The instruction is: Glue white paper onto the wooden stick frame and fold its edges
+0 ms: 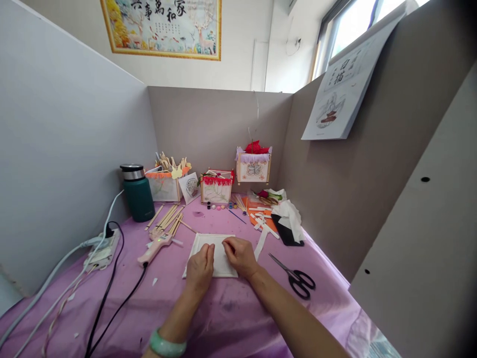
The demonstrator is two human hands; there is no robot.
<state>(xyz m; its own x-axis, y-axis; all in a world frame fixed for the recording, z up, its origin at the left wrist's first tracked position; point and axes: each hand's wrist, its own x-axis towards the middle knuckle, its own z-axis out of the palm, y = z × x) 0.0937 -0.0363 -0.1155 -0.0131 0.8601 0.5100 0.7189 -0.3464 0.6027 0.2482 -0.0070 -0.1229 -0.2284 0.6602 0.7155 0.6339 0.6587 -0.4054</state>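
A white square panel (222, 267) with a raised rim lies flat on the purple cloth in front of me. Over its left half is my left hand (200, 267), fingers curled together. My right hand (240, 256) is closed in a pinch above its right side, thumb against fingertips. Anything between the fingers of either hand is too small to make out. Left of the panel rests a pink hot glue gun (158, 247), near a bundle of wooden sticks (167, 219). Black-handled scissors (298, 281) lie open to the right.
A green bottle (138, 196) and a power strip (102, 253) with trailing cables stand at left. Decorated box lanterns (217, 191) line the back; another lantern (254, 167) hangs there. White strips and tissue (288, 216) lie at right. Grey partitions (219, 119) enclose the table.
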